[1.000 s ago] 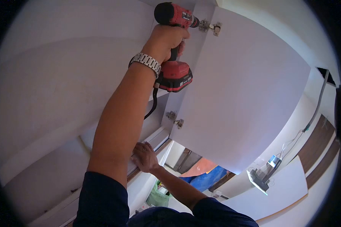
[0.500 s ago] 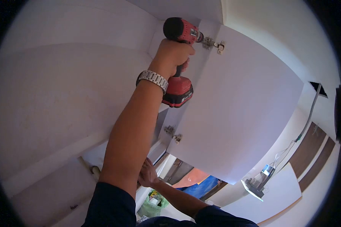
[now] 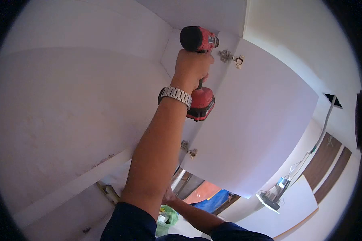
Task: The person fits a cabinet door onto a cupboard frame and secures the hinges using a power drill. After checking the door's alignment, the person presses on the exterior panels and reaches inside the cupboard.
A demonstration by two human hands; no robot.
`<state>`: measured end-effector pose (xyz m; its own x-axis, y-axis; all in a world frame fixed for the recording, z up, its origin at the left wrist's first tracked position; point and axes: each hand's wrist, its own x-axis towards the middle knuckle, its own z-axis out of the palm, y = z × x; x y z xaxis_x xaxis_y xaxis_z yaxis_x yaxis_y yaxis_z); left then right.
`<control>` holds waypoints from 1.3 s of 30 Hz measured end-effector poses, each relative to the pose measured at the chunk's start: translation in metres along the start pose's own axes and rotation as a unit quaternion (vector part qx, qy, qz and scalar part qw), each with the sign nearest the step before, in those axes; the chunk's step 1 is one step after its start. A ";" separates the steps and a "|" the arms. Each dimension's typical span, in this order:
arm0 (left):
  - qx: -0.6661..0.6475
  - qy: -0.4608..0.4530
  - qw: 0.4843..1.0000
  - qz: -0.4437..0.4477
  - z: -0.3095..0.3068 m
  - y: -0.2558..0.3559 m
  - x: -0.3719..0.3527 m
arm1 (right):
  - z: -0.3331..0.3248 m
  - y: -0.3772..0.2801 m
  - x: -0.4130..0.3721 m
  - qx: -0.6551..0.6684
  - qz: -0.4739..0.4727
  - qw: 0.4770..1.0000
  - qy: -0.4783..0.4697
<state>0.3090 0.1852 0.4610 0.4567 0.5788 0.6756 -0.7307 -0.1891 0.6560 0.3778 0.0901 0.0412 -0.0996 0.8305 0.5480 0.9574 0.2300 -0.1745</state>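
Note:
My left hand, with a metal-band watch on its wrist, is wrapped around the handle of a red and black cordless drill. The drill's nose points right, just above and left of the upper hinge, and appears apart from it. That hinge joins the cabinet's side panel to a pale open door. Lower down, a second hinge sits on the same door edge. My right hand is low by the cabinet's bottom, mostly behind my left forearm; its fingers are hidden.
The cabinet's back panel fills the left side. A light fixture hangs by wires at the lower right, below a grey conduit from a ceiling opening. A green plastic bag lies below.
My left hand and the drill have drawn away from the upper hinge, so more of the hinge plate shows. The whole view has shifted slightly. My right hand is now more hidden.

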 end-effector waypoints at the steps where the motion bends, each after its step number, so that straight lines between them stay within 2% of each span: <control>1: -0.006 -0.003 1.000 -0.002 0.000 0.000 0.001 | -0.006 -0.007 0.002 0.028 0.008 0.999 0.013; 2: -0.013 -0.007 1.000 -0.004 -0.001 -0.001 0.002 | -0.012 -0.013 0.004 0.055 0.016 0.998 0.027; 5: 0.011 0.000 1.000 -0.005 0.000 -0.006 0.005 | -0.012 -0.011 0.004 -0.004 -0.020 1.000 0.020; 8: 0.035 -0.009 0.999 -0.018 0.000 -0.010 0.010 | -0.004 -0.009 0.001 -0.067 0.041 0.996 -0.035; 11: 0.041 -0.025 0.999 -0.010 -0.001 -0.010 0.010 | -0.003 -0.008 0.004 0.008 0.004 0.999 0.032; 14: 0.061 -0.024 0.998 0.000 0.000 -0.010 0.008 | -0.007 -0.012 0.002 0.064 0.034 0.997 0.023; 17: 0.044 -0.017 0.999 -0.001 0.003 -0.009 0.003 | 0.000 -0.002 -0.002 0.007 0.013 0.999 0.031; 20: 0.025 -0.024 0.999 0.006 0.002 -0.002 -0.005 | -0.004 -0.005 0.001 0.020 0.028 0.999 0.013; 23: 0.011 -0.025 1.000 -0.006 0.001 0.000 -0.008 | -0.006 -0.006 0.003 -0.045 0.012 0.999 0.004; 29: 0.011 -0.030 0.999 -0.013 -0.001 0.002 -0.007 | -0.028 -0.023 0.009 -0.030 0.007 0.999 0.013; 39: 0.033 -0.035 0.999 -0.012 -0.006 -0.004 0.002 | -0.022 -0.015 0.007 -0.024 0.011 1.000 0.014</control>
<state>0.3099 0.1920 0.4578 0.5096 0.5280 0.6793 -0.6852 -0.2284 0.6916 0.3689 0.0811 0.0654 -0.0710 0.8207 0.5669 0.9715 0.1858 -0.1474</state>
